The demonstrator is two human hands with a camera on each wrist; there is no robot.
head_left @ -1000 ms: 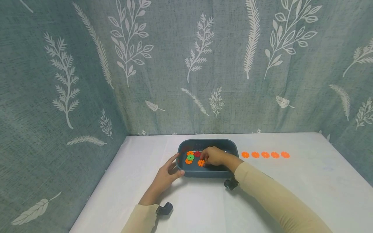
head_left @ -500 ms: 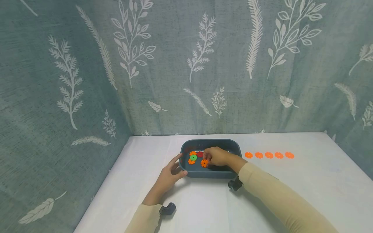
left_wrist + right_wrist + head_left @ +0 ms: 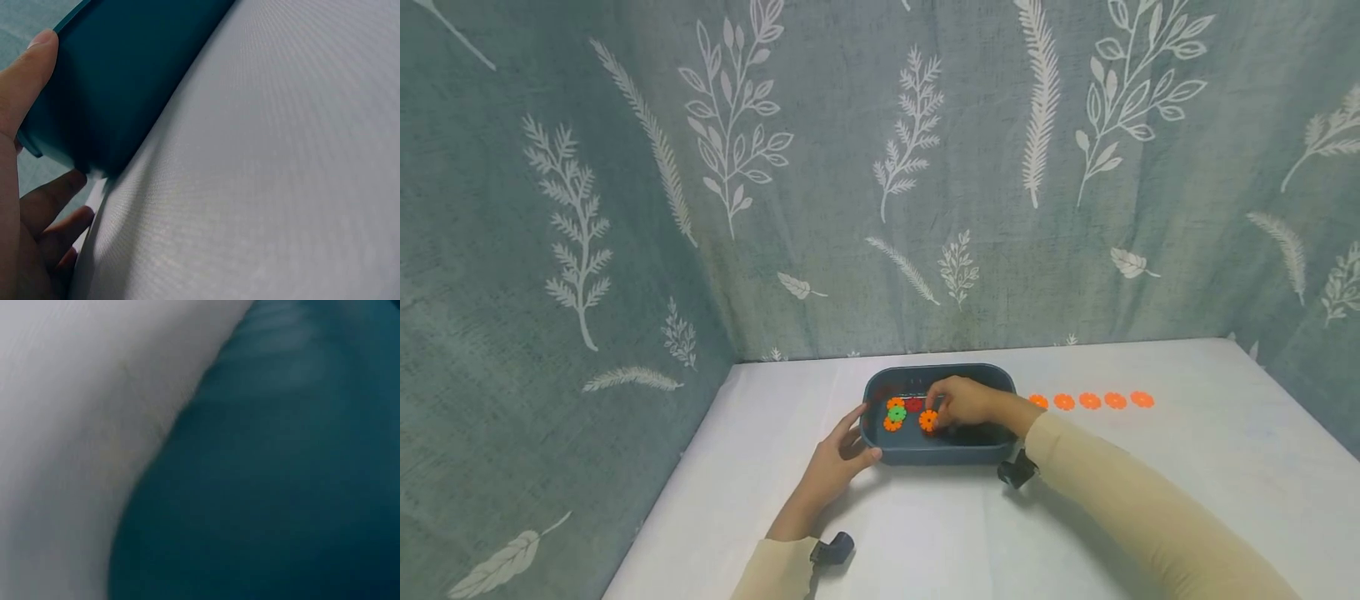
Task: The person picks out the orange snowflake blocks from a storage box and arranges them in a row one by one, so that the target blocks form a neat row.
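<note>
A dark blue-green tray [image 3: 947,456] with raised walls stands on the white table. My left hand [image 3: 831,471] grips its left front corner; the left wrist view has the thumb [image 3: 39,59] against the rim and the other fingers [image 3: 53,197] by the end wall. Inside the tray, my right hand [image 3: 964,402] pinches an orange flower-shaped disc [image 3: 928,420]. To the left of that disc lie a green flower disc [image 3: 897,413], orange ones above and below it, and a red flower disc [image 3: 913,404]. The right wrist view catches only the tray's outer wall [image 3: 262,475] and tablecloth, blurred.
Several orange flower discs [image 3: 1090,401] lie in a row on the table [image 3: 1120,483] to the right of the tray; my right forearm partly covers the nearest one. A grey-green leaf-patterned curtain [image 3: 820,192] hangs behind the table and along its left side.
My right hand and the orange disc have shifted very slightly to the right within the tray. The left hand keeps its hold on the corner. The whole head view has shifted a little.
</note>
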